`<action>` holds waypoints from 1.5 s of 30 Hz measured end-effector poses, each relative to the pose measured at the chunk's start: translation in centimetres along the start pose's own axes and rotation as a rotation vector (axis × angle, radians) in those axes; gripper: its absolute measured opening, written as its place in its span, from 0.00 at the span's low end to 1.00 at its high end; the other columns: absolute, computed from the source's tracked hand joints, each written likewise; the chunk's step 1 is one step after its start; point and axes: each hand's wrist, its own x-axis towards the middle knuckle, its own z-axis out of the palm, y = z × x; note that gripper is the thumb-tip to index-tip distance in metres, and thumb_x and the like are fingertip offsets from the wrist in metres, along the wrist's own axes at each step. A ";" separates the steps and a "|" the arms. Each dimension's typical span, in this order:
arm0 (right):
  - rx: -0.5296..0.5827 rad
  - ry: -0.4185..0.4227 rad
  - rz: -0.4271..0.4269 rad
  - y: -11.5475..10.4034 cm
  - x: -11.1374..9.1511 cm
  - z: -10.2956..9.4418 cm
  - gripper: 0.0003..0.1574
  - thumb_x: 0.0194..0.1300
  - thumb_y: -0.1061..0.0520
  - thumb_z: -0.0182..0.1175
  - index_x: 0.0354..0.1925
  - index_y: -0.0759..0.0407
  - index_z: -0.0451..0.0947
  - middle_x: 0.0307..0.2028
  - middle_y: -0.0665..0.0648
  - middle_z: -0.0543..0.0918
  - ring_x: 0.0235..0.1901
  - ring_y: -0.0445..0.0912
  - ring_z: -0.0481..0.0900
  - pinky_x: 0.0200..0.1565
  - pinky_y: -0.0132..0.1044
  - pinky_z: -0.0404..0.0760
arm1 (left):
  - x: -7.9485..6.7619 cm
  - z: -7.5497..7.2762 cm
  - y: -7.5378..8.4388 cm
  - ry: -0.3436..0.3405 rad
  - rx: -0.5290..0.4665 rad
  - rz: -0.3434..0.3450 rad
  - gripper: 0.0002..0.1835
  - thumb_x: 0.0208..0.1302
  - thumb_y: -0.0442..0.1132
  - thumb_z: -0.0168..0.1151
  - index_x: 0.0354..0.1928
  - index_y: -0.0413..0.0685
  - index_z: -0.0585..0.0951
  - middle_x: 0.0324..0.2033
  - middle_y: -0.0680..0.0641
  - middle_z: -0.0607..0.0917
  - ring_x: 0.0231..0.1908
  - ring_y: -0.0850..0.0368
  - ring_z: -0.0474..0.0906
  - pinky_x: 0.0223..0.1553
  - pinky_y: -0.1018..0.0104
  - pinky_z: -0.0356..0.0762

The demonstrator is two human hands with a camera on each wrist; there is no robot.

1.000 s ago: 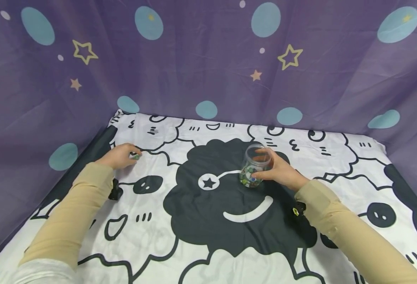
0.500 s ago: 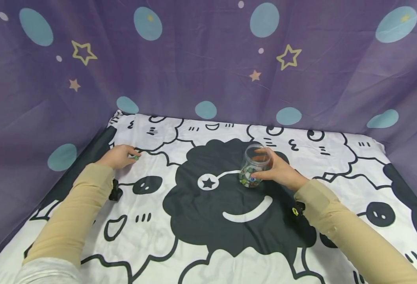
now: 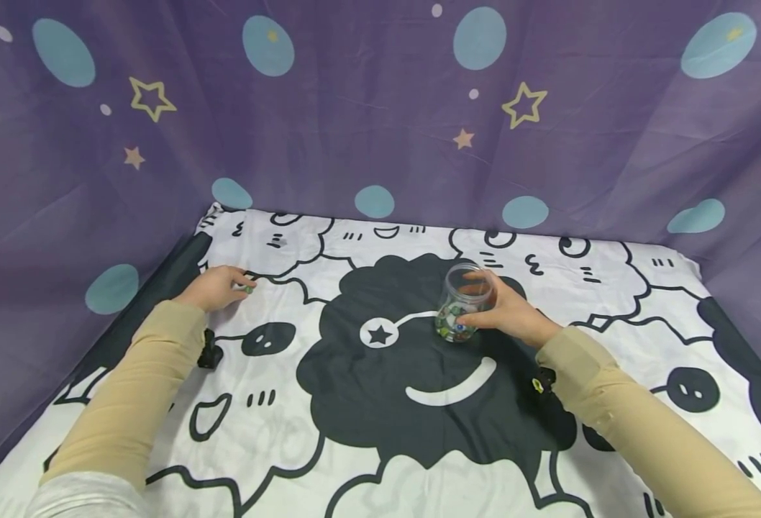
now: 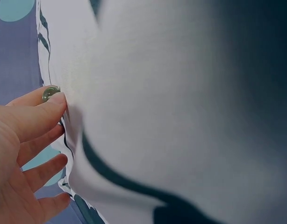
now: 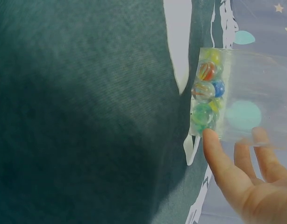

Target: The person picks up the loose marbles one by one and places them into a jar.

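A green glass marble (image 4: 50, 93) is pinched between the thumb and index finger of my left hand (image 3: 217, 288), low over the white cloth at the left; the other fingers spread loosely in the left wrist view. My right hand (image 3: 508, 314) grips a clear jar (image 3: 470, 282) from its right side, thumb low on the near wall and fingers behind it. The jar has no lid and stands upright on the dark printed shape. Several glass marbles (image 5: 203, 91), green, yellow, blue and orange-red, lie at its bottom.
A white cloth (image 3: 354, 460) with black cartoon prints covers the table. Behind and at both sides hangs a purple curtain (image 3: 367, 129) with stars and teal ovals. A small black device (image 3: 210, 351) sits under the left wrist, and another (image 3: 544, 381) under the right.
The left fingers shift slightly around the marble, which turns and shows less between them now. The right hand and the jar stay where they were.
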 end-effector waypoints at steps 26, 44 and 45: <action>0.003 -0.004 -0.003 -0.1 0.0 0.2 0.51 0.56 0.56 0.69 0.70 0.56 0.51 0.65 0.64 0.65 0.42 0.53 0.72 0.40 0.47 0.79 | -0.9 0.4 1.1 0.064 -0.021 0.046 0.16 0.62 0.36 0.61 0.50 0.37 0.82 0.61 0.27 0.69 0.61 0.30 0.65 0.61 0.38 0.64; -0.001 0.007 -0.005 0.0 0.1 0.1 0.51 0.56 0.56 0.69 0.70 0.56 0.52 0.65 0.64 0.66 0.43 0.54 0.72 0.41 0.46 0.79 | -1.4 0.5 2.0 0.105 0.000 0.114 0.13 0.58 0.34 0.64 0.45 0.36 0.84 0.59 0.28 0.71 0.60 0.31 0.66 0.63 0.39 0.63; -0.001 0.008 -0.006 0.0 0.1 0.1 0.51 0.56 0.56 0.69 0.70 0.56 0.52 0.65 0.64 0.66 0.43 0.54 0.72 0.41 0.46 0.79 | -1.5 0.5 2.1 0.107 0.002 0.119 0.13 0.58 0.34 0.64 0.44 0.37 0.84 0.59 0.28 0.71 0.60 0.31 0.66 0.63 0.39 0.63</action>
